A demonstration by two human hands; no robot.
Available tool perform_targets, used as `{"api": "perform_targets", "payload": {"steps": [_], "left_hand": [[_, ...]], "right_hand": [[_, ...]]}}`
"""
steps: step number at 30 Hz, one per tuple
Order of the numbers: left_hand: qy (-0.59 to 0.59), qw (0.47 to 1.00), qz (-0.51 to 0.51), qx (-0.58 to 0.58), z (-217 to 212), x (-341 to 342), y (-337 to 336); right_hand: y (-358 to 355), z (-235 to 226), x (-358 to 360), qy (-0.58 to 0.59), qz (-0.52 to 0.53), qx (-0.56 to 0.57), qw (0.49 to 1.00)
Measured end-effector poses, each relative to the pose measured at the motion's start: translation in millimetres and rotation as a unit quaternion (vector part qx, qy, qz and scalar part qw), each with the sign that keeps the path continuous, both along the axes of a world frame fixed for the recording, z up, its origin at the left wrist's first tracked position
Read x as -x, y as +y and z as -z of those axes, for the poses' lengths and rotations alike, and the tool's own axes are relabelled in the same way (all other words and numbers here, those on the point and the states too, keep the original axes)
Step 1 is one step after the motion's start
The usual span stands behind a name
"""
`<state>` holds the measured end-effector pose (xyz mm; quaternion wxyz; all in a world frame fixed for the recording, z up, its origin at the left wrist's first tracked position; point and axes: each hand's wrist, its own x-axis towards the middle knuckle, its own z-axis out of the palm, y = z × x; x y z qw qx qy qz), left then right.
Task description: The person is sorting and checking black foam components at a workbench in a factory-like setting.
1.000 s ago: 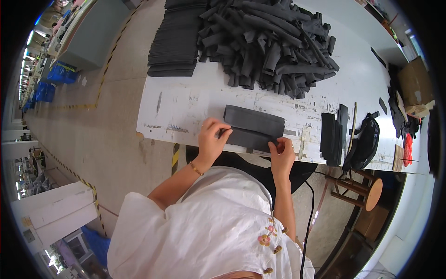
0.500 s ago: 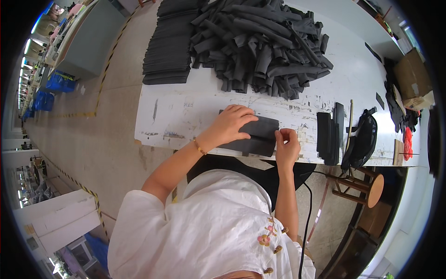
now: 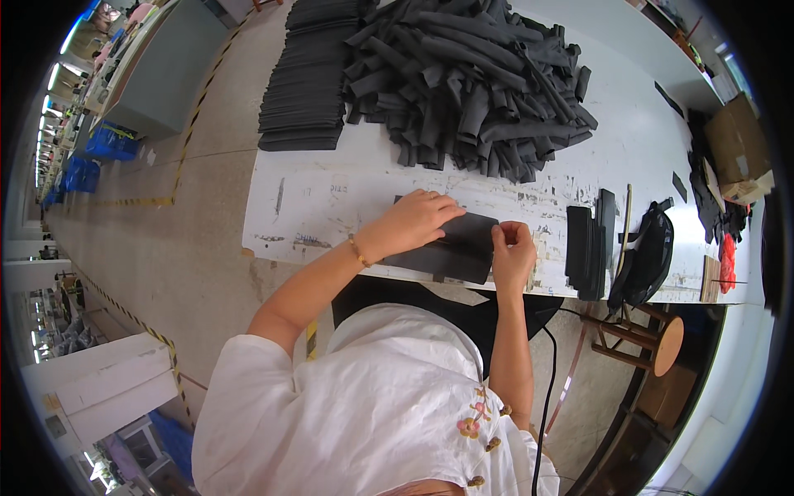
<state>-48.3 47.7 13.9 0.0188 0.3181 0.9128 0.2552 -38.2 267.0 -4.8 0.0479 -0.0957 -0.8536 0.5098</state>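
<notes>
A dark grey-black fabric piece [image 3: 463, 248] lies flat near the table's front edge, between my hands. Across its left part rests my left hand [image 3: 418, 221], palm down, fingers stretched over the cloth and covering some of it. My right hand [image 3: 514, 250] pinches the right edge of the piece between thumb and forefinger, with the other fingers curled. Farther back lies a large loose heap of similar curled dark strips [image 3: 471, 91]. Left of the heap, more pieces are laid in a neat overlapping stack [image 3: 302, 103].
To the right are a small stack of narrow dark pieces [image 3: 583, 252], a thin stick [image 3: 624, 236] and a black pouch-like bag [image 3: 647, 256]. A cardboard box [image 3: 734, 145] stands at the far right. A wooden stool [image 3: 666, 343] is beside the white table [image 3: 331, 198].
My left thumb has drawn in closer to the fingers, and the fabric's upper part now looks smoother, its middle gap less visible. My right hand keeps its pinch at the right edge.
</notes>
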Motion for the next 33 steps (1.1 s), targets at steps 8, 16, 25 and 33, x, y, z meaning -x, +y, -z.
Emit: {"api": "perform_targets", "payload": {"steps": [8,16,25,33], "left_hand": [[0.008,0.948,-0.172,-0.269,-20,41,-1],[-0.197,0.737,-0.371,-0.530,18,150,14],[-0.277,0.687,-0.363,-0.565,-6,150,33],[-0.490,0.518,-0.300,-0.634,11,107,13]], "right_hand": [[86,10,17,0.113,0.124,-0.246,0.955],[109,41,37,-0.034,0.079,-0.548,0.832],[123,41,28,0.098,-0.001,-0.594,0.798],[103,42,-37,0.134,-0.086,-0.448,0.880]]}}
